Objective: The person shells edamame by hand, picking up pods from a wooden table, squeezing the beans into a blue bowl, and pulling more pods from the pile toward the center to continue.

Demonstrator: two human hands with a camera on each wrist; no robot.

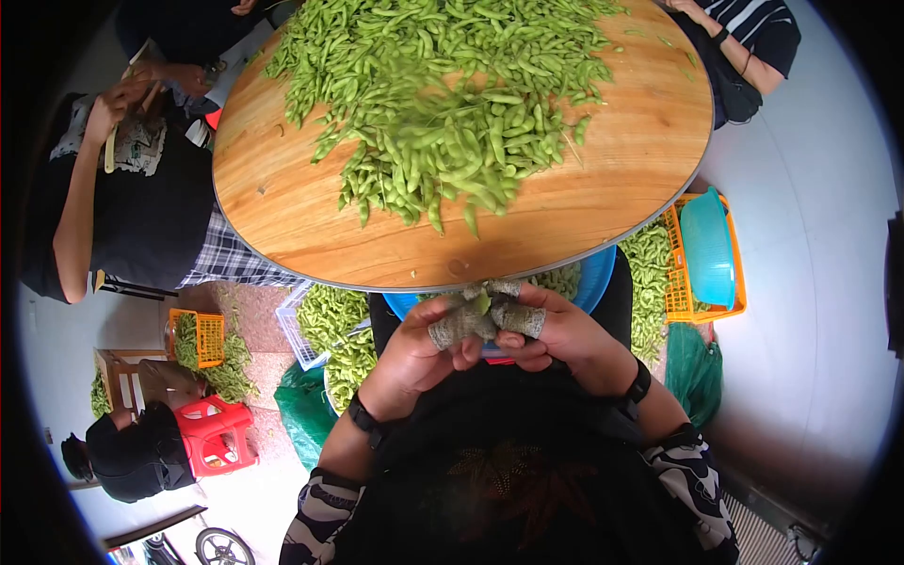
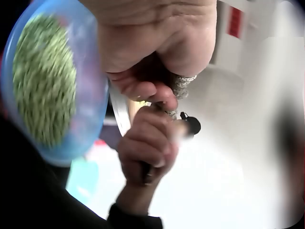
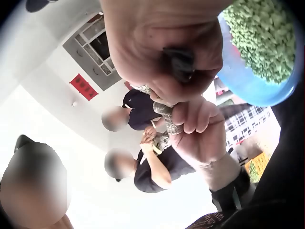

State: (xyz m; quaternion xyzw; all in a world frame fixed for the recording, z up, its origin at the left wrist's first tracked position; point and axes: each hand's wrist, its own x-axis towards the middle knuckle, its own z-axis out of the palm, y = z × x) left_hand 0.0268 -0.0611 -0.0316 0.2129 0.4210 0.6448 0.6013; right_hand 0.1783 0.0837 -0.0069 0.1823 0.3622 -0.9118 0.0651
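Both hands meet just below the table edge, with grey wraps round the thumbs and some fingers. My left hand (image 1: 414, 350) pinches a small green edamame pod (image 1: 481, 303) at its wrapped thumb tip. Right against it is my right hand (image 1: 574, 341), thumb and fingertips touching the left's. In the right wrist view a small dark object (image 3: 180, 63) sits in the right palm under curled fingers; I cannot tell its kind. Beneath the hands is a blue basin (image 1: 600, 278) of pods, seen also in the left wrist view.
A heap of edamame pods (image 1: 443, 122) covers much of the round wooden table (image 1: 292, 226). Pods also lie at both sides of my lap. An orange crate (image 1: 673, 273) with a teal basin (image 1: 708, 250) stands at right. Other people sit around, one in a black shirt (image 1: 132, 207) at left.
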